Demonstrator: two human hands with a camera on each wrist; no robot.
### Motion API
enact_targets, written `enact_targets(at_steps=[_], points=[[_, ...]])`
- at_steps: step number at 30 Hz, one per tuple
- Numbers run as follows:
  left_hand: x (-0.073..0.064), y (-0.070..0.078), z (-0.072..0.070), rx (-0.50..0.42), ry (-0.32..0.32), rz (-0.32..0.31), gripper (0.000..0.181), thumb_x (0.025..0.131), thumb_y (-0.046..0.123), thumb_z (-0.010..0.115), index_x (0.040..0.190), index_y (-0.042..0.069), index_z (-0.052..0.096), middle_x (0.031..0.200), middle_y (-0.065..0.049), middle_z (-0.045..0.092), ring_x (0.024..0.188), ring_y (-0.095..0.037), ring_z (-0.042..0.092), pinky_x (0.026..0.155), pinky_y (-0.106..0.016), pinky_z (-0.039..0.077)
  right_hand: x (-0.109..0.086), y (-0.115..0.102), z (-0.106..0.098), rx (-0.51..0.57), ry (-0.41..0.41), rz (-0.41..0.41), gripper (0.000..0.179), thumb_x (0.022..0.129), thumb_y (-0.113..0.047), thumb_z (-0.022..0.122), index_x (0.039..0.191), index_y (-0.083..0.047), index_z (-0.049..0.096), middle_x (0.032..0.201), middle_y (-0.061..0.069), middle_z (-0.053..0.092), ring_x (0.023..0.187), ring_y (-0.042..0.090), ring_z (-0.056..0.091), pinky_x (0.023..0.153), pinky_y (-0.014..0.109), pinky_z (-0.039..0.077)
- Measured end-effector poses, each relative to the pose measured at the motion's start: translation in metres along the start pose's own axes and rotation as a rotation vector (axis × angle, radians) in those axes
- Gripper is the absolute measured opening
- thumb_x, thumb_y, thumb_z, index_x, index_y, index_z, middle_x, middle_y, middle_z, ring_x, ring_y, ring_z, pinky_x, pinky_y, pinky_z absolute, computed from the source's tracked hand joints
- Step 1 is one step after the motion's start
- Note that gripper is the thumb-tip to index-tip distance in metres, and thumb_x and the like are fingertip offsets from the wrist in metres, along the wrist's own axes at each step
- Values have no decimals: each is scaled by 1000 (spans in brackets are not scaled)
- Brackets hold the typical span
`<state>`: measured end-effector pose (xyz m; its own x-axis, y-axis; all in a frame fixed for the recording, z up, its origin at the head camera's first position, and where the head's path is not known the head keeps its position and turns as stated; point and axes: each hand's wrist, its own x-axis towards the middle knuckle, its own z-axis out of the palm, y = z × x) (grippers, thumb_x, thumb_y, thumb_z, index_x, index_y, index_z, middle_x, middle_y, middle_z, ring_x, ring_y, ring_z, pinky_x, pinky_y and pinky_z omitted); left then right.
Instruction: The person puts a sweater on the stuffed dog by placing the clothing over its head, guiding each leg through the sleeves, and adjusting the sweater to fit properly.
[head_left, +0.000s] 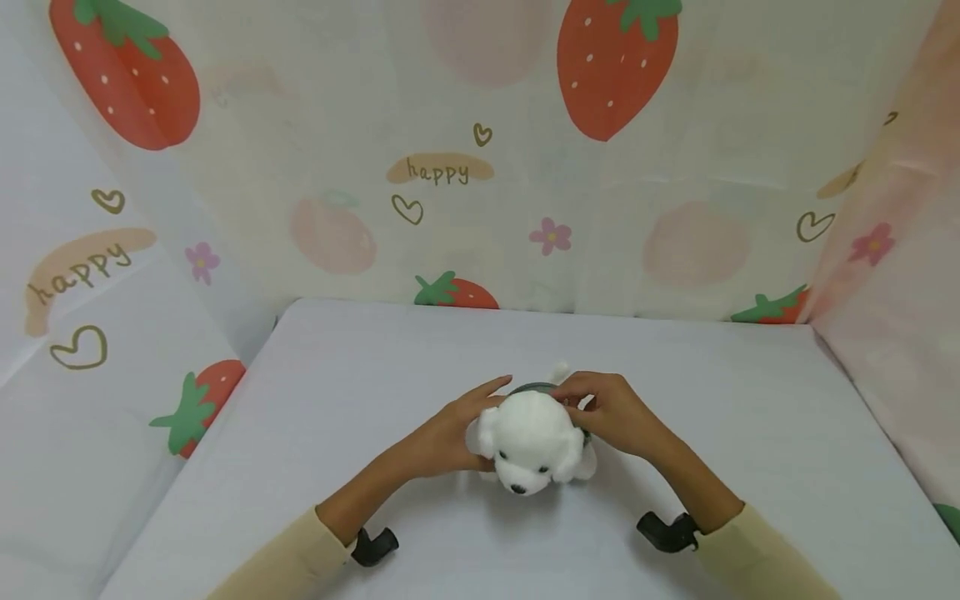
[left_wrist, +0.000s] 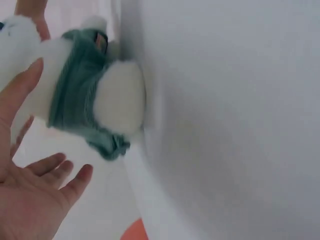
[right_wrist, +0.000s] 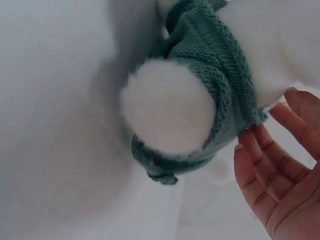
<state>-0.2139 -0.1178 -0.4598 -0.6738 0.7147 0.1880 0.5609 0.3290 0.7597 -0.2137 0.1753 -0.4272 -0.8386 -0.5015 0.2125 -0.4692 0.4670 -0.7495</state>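
Note:
A white plush dog point(head_left: 528, 442) in a green knitted sweater point(right_wrist: 220, 85) stands on the white table, its face toward me. Against the dog's side, my left hand point(head_left: 453, 429) rests with thumb and fingers spread. The left wrist view shows that hand point(left_wrist: 32, 200) with the thumb along the dog's body and the other fingers apart from it. At the dog's upper back, my right hand point(head_left: 611, 408) touches the sweater's edge. Its fingers point(right_wrist: 267, 170) look fairly straight in the right wrist view, with a gap between thumb and forefinger.
The white tabletop point(head_left: 360, 358) stretches around the dog. Behind it hangs a cloth backdrop point(head_left: 600, 183) printed with strawberries and hearts, with more cloth at both sides. A black wrist mount point(head_left: 375, 547) sits by the left sleeve, another point(head_left: 666, 532) by the right.

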Motion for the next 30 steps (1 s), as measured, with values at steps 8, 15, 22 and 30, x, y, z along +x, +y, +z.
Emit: enact_targets(at_steps=[8,15,22,30], points=[[3,2,21,91,122,87,68,75,14,92,136,18,62,163,-9,30,149,-32,29,110,-53,40,11,-7,22,-120,27,-58,13,92,-2,73,102,-9,77,92,-3,69,80,9,61,69,27,55],[5,7,28,431,235,203,43,73,31,92,111,20,75,161,-8,35,151,-29,26,108,-70,31,13,-12,18,118,-122,81,8,98,-4,65,93,-5,70,89,1,68,83,15,63,75,28,54],[8,14,30,504,266,159,41,75,33,91,112,21,77,151,-7,46,145,-27,36,109,-69,31,13,-16,9,329,-165,223,12,99,-10,64,98,-1,72,92,5,68,89,21,63,78,34,53],[3,17,33,510,329,133,29,77,21,87,102,18,74,109,2,58,96,-13,58,82,-29,53,-5,-7,9,66,-84,139,8,94,-14,73,102,-13,73,93,-1,68,88,18,62,75,32,55]])
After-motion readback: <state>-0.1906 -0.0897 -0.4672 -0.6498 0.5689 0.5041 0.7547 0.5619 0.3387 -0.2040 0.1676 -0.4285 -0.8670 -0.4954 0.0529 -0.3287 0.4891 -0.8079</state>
